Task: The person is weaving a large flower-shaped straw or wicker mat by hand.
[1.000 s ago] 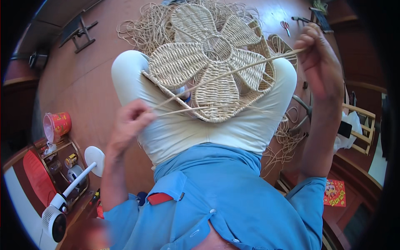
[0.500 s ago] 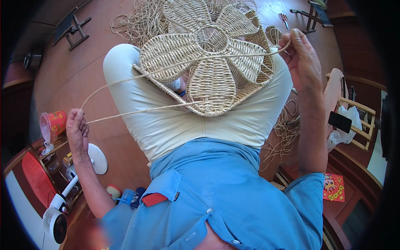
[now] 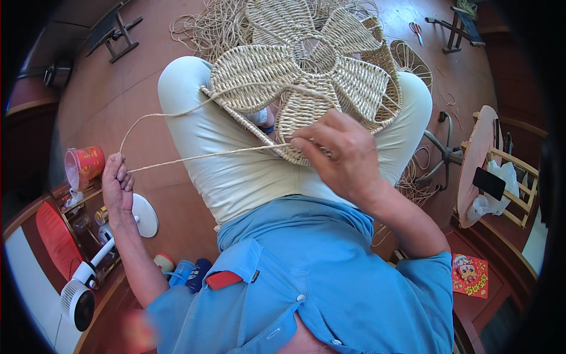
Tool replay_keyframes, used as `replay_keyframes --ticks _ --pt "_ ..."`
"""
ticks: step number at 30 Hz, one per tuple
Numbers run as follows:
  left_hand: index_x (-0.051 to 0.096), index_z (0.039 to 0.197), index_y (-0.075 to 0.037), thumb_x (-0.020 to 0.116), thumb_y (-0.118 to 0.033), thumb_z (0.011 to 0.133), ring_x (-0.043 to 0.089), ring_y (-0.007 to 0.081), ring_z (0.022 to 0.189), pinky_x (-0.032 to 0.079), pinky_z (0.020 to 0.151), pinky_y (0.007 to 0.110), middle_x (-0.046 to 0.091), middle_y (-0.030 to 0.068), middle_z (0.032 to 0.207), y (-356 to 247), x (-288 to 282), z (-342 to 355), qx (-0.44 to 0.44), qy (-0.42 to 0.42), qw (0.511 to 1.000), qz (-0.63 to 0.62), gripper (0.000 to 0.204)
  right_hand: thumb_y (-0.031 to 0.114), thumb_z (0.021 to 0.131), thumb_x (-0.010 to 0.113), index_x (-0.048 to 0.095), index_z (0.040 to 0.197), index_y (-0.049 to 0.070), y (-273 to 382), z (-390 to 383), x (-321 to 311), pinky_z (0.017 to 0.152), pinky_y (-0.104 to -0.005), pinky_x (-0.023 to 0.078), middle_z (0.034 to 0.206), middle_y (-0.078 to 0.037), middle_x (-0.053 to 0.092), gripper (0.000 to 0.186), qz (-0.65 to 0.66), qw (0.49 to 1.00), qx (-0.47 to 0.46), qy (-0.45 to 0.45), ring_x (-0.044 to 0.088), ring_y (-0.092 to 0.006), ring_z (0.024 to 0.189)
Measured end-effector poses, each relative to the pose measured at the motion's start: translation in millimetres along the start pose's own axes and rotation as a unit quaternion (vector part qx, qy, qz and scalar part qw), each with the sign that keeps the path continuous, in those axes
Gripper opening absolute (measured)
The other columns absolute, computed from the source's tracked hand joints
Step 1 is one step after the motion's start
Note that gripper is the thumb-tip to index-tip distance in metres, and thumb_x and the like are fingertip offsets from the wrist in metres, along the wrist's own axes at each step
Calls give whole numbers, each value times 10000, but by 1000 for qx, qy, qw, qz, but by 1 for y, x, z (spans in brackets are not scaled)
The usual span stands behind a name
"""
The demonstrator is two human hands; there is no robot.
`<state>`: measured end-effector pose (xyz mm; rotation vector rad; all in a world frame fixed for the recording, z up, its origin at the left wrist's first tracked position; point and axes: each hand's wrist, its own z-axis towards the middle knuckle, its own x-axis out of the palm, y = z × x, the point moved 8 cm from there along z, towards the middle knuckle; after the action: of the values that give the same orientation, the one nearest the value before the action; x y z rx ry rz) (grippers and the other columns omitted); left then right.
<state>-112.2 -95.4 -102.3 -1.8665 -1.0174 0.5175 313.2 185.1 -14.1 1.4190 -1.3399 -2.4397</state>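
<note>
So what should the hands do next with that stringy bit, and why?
Perhaps the right hand should snug the cord down against the bottom woven petal: it is right at that petal, where the cord's lower strand arrives, and the left hand holds that strand out nearly straight.

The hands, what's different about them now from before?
The right hand came left and closer in, to the near petal of the woven flower; whether it let go of the cord is unclear. The left hand went left from the lap, still gripping the cord. The woven flower stayed on the lap.
</note>
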Motion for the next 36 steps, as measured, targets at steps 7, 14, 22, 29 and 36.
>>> replay_keyframes --ticks 7,14,22,29,36 --pt "664 1096 -75 608 -165 1121 308 23 470 241 410 201 427 -85 663 -29 -83 15 13 -89 994 -67 109 219 888 859 750 853 129 16 -3 13 647 -425 497 779 -43 589 145 -70 997 -17 -27 645 -264 721" --pt "668 1099 -48 634 -162 1108 336 31 456 256 395 220 467 -64 662 -100 -52 39 77 -35 996 8 120 231 903 814 640 846 116 15 -6 17 671 -413 529 819 -56 568 216 -61 997 38 -33 673 -251 766" --pt "685 1164 -44 621 -160 1106 425 40 530 330 449 211 566 -37 762 -155 -37 55 102 19 994 29 144 232 877 838 659 837 135 10 -9 21 585 -412 512 788 -32 602 208 -70 994 53 -67 663 -252 655" --pt "680 1383 -78 627 -154 1093 592 27 761 475 618 206 726 34 1101 -174 141 -63 369 -128 813 432 304 166 851 743 597 812 95 2 -10 32 641 -458 561 808 -85 607 167 -54 993 92 -50 702 -283 730" --pt "461 1609 -45 615 33 1001 707 181 880 563 766 346 749 154 1180 4 307 -151 168 241 874 388 632 173 845 770 597 810 106 6 -10 32 603 -446 533 785 -68 598 188 -50 993 81 -68 678 -283 685"
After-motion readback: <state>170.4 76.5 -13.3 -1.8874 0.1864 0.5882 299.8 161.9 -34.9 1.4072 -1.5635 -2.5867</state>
